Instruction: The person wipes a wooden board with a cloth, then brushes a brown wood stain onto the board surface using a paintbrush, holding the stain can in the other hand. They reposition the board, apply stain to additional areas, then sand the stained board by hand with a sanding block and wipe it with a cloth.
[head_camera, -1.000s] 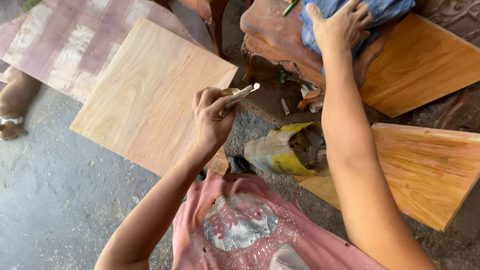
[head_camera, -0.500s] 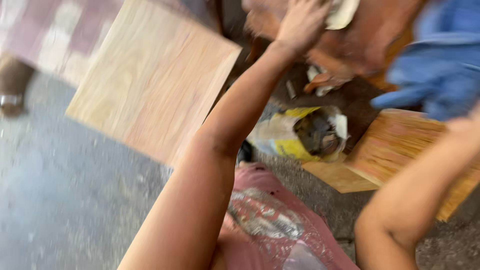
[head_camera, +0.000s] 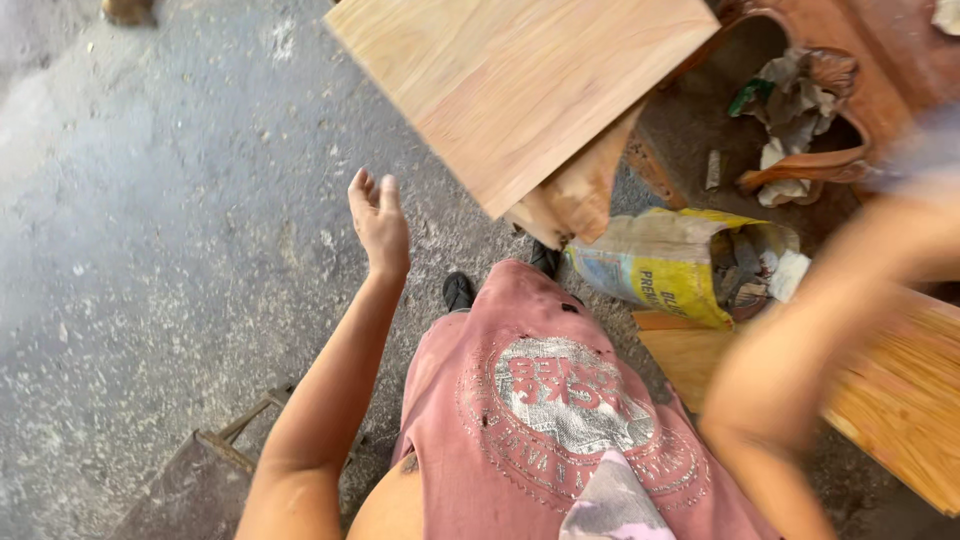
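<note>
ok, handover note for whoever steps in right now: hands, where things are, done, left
Left hand: open, empty, held over the concrete floor, beside the pale wooden panel.
Right hand: out of frame; only the blurred right forearm shows, raised over the second wood panel.
Things: yellow sack of scraps lies open between the two panels; carved brown furniture piece at top right.
Done: cannot tell from this view.
Left: neither panel is in hand; no tool visible.

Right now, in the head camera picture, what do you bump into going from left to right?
Metal frame on the floor → left hand → pale wooden board → yellow sack → carved reddish-brown furniture piece.
</note>
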